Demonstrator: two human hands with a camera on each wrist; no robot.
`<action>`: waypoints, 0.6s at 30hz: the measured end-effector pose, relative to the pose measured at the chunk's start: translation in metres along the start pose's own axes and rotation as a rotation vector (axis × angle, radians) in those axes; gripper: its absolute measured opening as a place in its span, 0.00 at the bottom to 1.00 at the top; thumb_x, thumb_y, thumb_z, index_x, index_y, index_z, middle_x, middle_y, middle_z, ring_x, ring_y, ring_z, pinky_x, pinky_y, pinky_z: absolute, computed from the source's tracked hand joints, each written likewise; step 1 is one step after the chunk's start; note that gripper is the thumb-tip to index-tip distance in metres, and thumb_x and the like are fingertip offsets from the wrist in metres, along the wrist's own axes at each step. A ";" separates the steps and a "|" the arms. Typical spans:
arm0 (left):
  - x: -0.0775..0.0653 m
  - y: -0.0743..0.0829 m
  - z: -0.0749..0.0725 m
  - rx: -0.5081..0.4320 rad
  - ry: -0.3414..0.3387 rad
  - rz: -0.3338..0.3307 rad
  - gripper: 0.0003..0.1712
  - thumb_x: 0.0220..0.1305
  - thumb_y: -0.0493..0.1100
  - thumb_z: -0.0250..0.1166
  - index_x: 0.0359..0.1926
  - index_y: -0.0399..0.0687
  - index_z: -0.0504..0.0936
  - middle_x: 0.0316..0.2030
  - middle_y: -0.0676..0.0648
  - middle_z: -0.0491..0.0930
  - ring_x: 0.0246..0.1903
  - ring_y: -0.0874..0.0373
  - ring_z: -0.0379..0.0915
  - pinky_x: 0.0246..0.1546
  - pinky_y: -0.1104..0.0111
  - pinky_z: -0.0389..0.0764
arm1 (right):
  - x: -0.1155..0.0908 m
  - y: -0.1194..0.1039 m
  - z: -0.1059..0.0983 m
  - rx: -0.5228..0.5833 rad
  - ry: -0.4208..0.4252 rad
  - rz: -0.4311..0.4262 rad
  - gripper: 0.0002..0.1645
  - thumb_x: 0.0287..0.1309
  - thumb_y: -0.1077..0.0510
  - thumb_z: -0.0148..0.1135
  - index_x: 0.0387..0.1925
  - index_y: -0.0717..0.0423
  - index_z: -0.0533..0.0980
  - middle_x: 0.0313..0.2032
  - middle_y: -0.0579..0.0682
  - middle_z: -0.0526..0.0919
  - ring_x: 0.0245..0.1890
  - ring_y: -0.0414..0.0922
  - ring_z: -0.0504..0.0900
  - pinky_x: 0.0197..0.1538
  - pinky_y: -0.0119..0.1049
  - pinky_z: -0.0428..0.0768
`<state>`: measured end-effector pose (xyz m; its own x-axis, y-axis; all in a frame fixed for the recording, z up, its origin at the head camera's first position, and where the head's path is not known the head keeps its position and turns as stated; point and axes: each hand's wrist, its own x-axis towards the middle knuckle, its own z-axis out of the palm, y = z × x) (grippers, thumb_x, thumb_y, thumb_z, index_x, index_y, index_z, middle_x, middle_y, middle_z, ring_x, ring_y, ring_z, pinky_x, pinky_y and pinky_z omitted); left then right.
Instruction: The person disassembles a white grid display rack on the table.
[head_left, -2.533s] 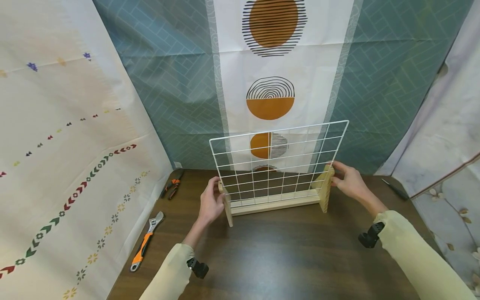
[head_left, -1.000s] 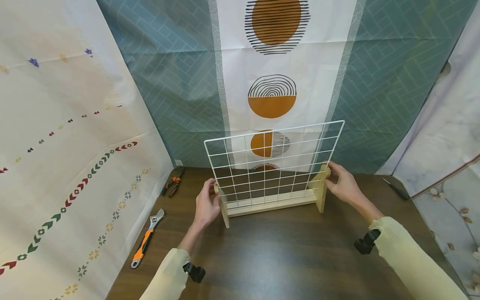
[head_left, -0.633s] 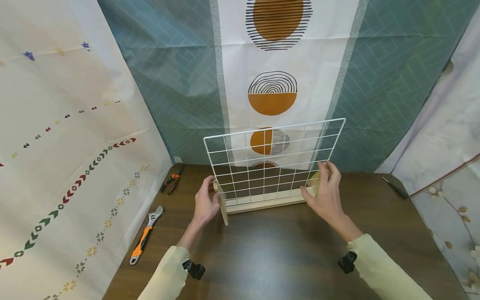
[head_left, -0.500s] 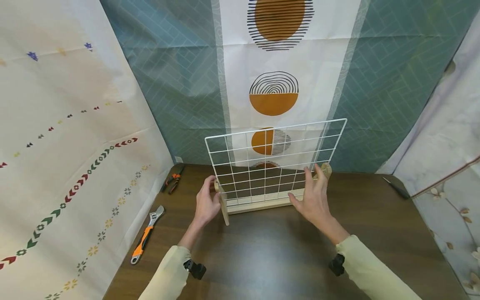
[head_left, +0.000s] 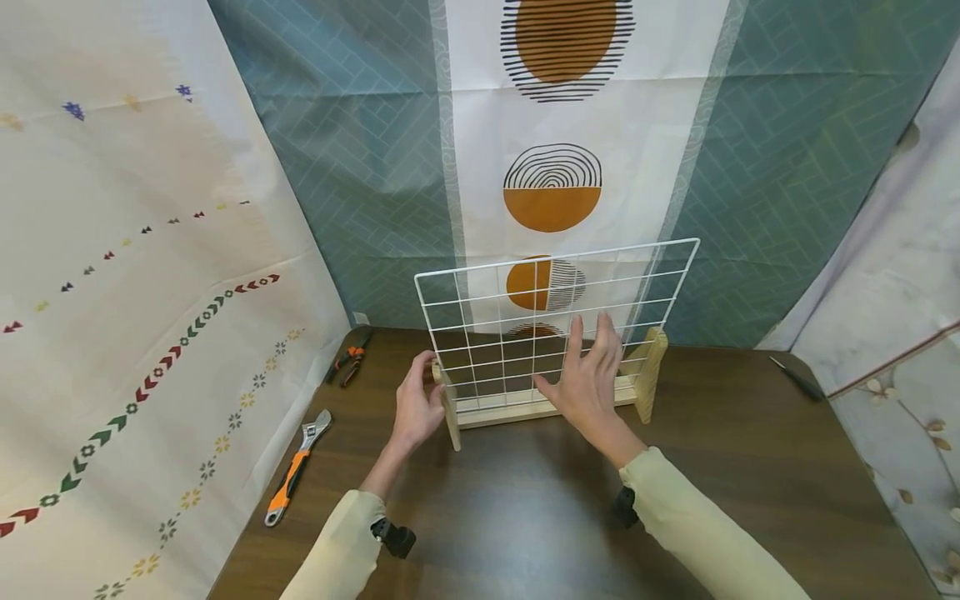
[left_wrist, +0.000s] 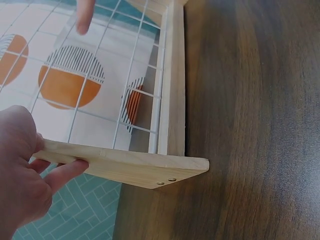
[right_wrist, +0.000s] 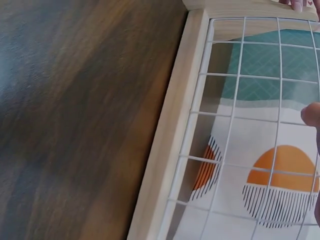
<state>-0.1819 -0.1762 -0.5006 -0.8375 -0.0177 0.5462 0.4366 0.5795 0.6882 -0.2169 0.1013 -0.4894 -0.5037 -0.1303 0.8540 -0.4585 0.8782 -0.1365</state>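
A white wire grid leans back in a pale wooden stand on the table. The stand has a left side panel, a right side panel and a bottom rail. My left hand grips the upper edge of the left panel, fingers on its outer face in the left wrist view. Two metal screw heads show low on that panel. In front of the grid, right of its middle, is my right hand with fingers spread. Whether it touches the wires I cannot tell.
An adjustable wrench with orange-and-black handle lies at the left on the brown table. Behind it are orange-and-black pliers. A dark-handled pointed tool lies at the far right. Patterned cloths hang close around the table.
My right hand has let go of the right side panel and moved left across the front of the grid, fingers spreading. My left hand keeps its grip on the left panel.
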 end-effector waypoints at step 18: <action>0.000 0.002 0.001 -0.008 -0.005 -0.029 0.33 0.53 0.17 0.60 0.60 0.40 0.70 0.45 0.37 0.79 0.44 0.43 0.80 0.46 0.53 0.81 | 0.017 -0.012 0.015 0.011 -0.006 0.161 0.84 0.27 0.39 0.87 0.76 0.58 0.42 0.72 0.72 0.34 0.74 0.68 0.41 0.67 0.65 0.59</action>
<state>-0.1815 -0.1741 -0.4991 -0.8513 -0.0306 0.5238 0.4148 0.5721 0.7076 -0.2311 0.0815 -0.4813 -0.5761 0.0092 0.8173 -0.3792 0.8828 -0.2772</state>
